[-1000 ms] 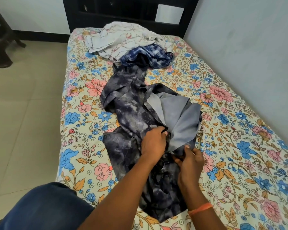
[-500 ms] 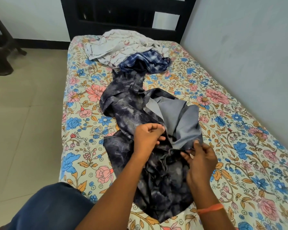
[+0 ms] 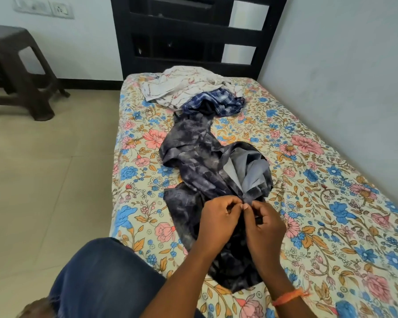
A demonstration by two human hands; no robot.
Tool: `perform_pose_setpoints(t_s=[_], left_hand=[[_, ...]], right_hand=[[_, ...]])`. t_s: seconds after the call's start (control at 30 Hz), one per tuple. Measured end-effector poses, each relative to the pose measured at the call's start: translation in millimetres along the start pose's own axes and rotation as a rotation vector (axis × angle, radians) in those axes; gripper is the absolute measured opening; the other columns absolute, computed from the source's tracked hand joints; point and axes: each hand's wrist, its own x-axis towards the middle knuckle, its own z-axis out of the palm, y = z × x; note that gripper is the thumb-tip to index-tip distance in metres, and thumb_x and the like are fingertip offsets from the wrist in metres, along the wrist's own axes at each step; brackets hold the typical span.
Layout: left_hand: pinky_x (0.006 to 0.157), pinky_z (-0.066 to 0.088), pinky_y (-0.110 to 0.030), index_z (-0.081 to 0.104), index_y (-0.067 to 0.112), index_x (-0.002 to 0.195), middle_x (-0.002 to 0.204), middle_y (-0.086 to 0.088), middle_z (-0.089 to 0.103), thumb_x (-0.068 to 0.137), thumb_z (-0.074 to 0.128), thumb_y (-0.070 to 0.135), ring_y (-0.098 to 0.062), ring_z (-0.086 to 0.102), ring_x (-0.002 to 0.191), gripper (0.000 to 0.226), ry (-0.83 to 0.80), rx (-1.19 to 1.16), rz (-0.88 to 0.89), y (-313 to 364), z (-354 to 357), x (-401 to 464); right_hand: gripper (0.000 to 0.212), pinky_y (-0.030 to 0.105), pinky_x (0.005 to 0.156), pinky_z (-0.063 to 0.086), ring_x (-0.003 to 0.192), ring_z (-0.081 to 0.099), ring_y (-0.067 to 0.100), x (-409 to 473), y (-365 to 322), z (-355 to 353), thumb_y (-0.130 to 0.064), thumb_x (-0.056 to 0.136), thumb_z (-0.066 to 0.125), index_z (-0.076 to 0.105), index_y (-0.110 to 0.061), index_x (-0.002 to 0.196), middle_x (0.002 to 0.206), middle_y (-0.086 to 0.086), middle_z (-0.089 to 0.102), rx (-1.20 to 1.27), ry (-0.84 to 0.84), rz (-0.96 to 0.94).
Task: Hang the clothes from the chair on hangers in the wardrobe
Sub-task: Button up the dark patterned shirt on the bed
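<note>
A dark blue-grey marbled shirt [image 3: 198, 161] lies lengthwise down the middle of the floral bed [image 3: 331, 180], its pale grey inside showing at an open flap. My left hand [image 3: 218, 221] and my right hand [image 3: 262, 223] meet over its front edge, fingertips pinching the fabric together. Beyond it lie a blue checked garment [image 3: 218, 103] and a crumpled white printed garment [image 3: 182, 87] near the headboard. No hanger or wardrobe is in view.
A dark slatted headboard [image 3: 193, 37] stands at the bed's far end. A pale wall runs along the bed's right side. A brown plastic stool [image 3: 16, 72] sits on the tiled floor at left. My knee in blue jeans [image 3: 101, 278] is at the bed's near corner.
Both hands have come together at the shirt's front edge and closed on the fabric. The view has tilted up, showing more headboard and the stool.
</note>
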Motion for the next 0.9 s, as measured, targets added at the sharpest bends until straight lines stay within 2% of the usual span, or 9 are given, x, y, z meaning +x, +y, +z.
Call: perform_pose_setpoints(t_s=[0.13, 0.23, 0.3, 0.37, 0.5, 0.57, 0.73, 0.9], left_hand=[[0.071, 0.058, -0.044, 0.073, 0.022, 0.081, 0.075, 0.005, 0.072, 0.091, 0.062, 0.023, -0.014, 0.069, 0.071, 0.015, -0.019, -0.161, -0.142, 3, -4, -4], [0.07, 0.057, -0.049, 0.073, 0.022, 0.08, 0.075, 0.002, 0.072, 0.092, 0.062, 0.022, -0.02, 0.07, 0.071, 0.017, -0.046, -0.176, -0.165, 4, -4, -6], [0.068, 0.057, -0.05, 0.073, 0.022, 0.08, 0.073, 0.001, 0.072, 0.093, 0.061, 0.022, -0.023, 0.069, 0.07, 0.018, -0.041, -0.173, -0.167, 1, -2, -7], [0.066, 0.056, -0.049, 0.073, 0.022, 0.08, 0.071, 0.003, 0.071, 0.092, 0.061, 0.023, -0.023, 0.067, 0.067, 0.018, -0.021, -0.16, -0.156, -2, -1, -7], [0.067, 0.057, -0.046, 0.076, 0.02, 0.082, 0.072, 0.008, 0.071, 0.091, 0.062, 0.021, -0.014, 0.066, 0.065, 0.016, -0.009, -0.141, -0.147, -6, -1, -5], [0.068, 0.057, -0.044, 0.076, 0.02, 0.083, 0.073, 0.01, 0.072, 0.09, 0.063, 0.02, -0.01, 0.066, 0.065, 0.015, -0.011, -0.131, -0.147, -7, -3, -4], [0.07, 0.057, -0.033, 0.077, 0.02, 0.082, 0.074, 0.011, 0.072, 0.09, 0.064, 0.019, -0.004, 0.067, 0.068, 0.015, 0.049, -0.06, -0.13, -8, -3, -3], [0.072, 0.057, -0.028, 0.077, 0.021, 0.085, 0.078, 0.013, 0.073, 0.089, 0.066, 0.02, -0.001, 0.067, 0.071, 0.012, 0.007, -0.012, -0.131, -9, -1, -3]], right_hand=[[0.007, 0.027, 0.07, 0.052, 0.081, 0.063, 0.005, -7, 0, 0, -0.011, 0.091, 0.069, 0.073, -0.01, 0.096, 0.088, -0.004, 0.07, 0.049, -0.005, 0.088], [0.006, 0.034, 0.066, 0.053, 0.078, 0.064, 0.011, -8, 4, 0, -0.01, 0.091, 0.069, 0.073, -0.009, 0.095, 0.085, -0.003, 0.069, 0.019, -0.017, 0.062], [0.006, 0.034, 0.065, 0.053, 0.077, 0.064, 0.013, -9, 4, 0, -0.007, 0.09, 0.069, 0.072, -0.009, 0.094, 0.083, -0.002, 0.068, 0.006, -0.035, 0.029], [0.007, 0.03, 0.067, 0.052, 0.076, 0.063, 0.009, -11, 1, 1, -0.005, 0.089, 0.069, 0.072, -0.01, 0.093, 0.082, -0.003, 0.067, 0.003, -0.053, 0.015], [0.014, 0.017, 0.069, 0.048, 0.078, 0.063, 0.003, -11, -3, 1, -0.005, 0.088, 0.07, 0.073, -0.018, 0.091, 0.084, -0.009, 0.067, 0.047, -0.09, 0.074], [0.017, 0.021, 0.072, 0.05, 0.081, 0.064, 0.002, -7, -2, 0, -0.005, 0.087, 0.07, 0.073, -0.021, 0.09, 0.085, -0.009, 0.069, 0.083, -0.117, 0.13], [0.016, 0.027, 0.08, 0.055, 0.086, 0.071, 0.008, -1, 1, -5, -0.003, 0.088, 0.068, 0.077, -0.014, 0.096, 0.089, -0.005, 0.076, 0.223, -0.219, 0.329], [0.01, 0.027, 0.066, 0.06, 0.076, 0.075, 0.018, -1, 4, -11, -0.002, 0.087, 0.07, 0.077, -0.009, 0.091, 0.079, 0.001, 0.076, 0.317, -0.253, 0.389]])
